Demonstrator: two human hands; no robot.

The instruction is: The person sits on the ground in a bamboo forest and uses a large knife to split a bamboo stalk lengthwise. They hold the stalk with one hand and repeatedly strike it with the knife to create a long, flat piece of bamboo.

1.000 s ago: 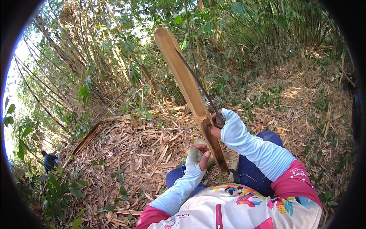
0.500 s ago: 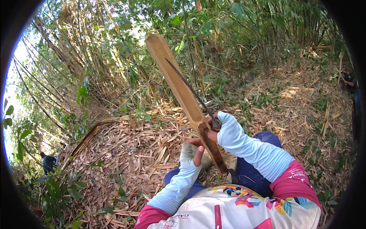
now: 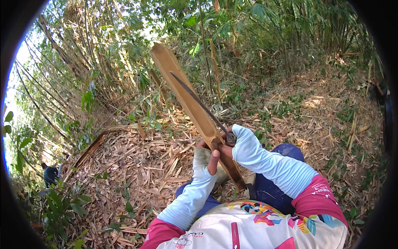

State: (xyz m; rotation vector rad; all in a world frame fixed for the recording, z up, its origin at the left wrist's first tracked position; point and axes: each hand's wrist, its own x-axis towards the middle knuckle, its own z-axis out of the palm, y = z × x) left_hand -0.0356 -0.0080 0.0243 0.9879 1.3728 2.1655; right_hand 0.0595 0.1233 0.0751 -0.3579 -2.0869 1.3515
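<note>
A long split bamboo piece (image 3: 188,99) slants up and away in front of me, its pale hollow side showing and its lower part darker. My left hand (image 3: 207,157) is closed on its left edge, thumb in front and fingers partly hidden behind. In my right hand (image 3: 228,142) is a machete (image 3: 195,97), held by a handle that the fingers mostly cover. Its dark narrow blade points up and left, lying over or close along the bamboo. The right fingers also reach the bamboo's right edge. The bamboo's lower end comes down between my knees.
Dry leaf litter (image 3: 137,162) covers the ground. A dark curved strip (image 3: 89,151) lies at left, near green leafy plants (image 3: 62,207). Bamboo clumps (image 3: 327,29) stand behind. One person (image 3: 50,175) is at far left; a dark shape (image 3: 386,112) shows at the right rim.
The bamboo and machete have shifted slightly left, and the bamboo's top is a little lower. My left hand has moved up along the bamboo, closer to my right hand.
</note>
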